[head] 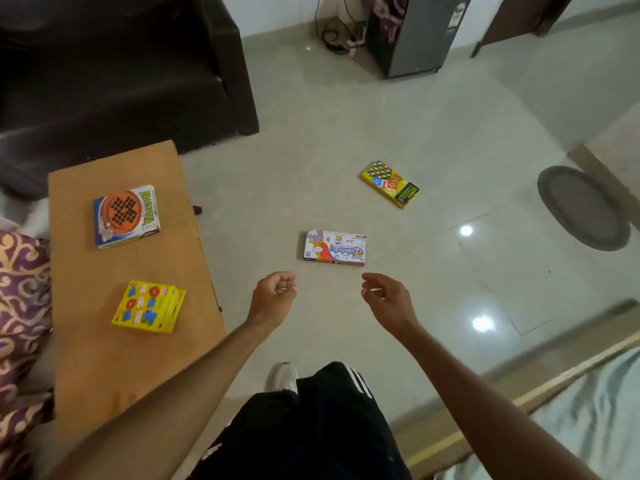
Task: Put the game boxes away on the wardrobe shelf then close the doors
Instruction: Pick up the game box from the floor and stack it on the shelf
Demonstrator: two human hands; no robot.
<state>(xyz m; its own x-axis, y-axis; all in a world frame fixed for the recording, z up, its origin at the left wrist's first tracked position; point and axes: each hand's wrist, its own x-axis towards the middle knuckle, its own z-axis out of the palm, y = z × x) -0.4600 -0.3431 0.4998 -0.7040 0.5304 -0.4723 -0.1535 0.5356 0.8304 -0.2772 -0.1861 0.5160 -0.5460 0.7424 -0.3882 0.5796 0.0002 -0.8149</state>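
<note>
1. Nearest, black striped trousers [322,427] and a white shoe [284,376].
2. The left hand [273,296] is loosely curled and empty; the right hand [388,299] is half-open and empty.
3. Just beyond them, a white rectangular cardboard game box [335,248] lies on the pale tiled floor [346,133]; a yellow chequered game box [390,183] lies farther off.
4. A brown wooden low table [86,341] bears a blue-and-orange game box [126,216] and a small yellow game box [149,306].

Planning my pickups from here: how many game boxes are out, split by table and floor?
On the table: 2, the orange-board box and the yellow box.
On the floor: 2, the white box and the yellow checkered box.
Total: 4 boxes.
</note>
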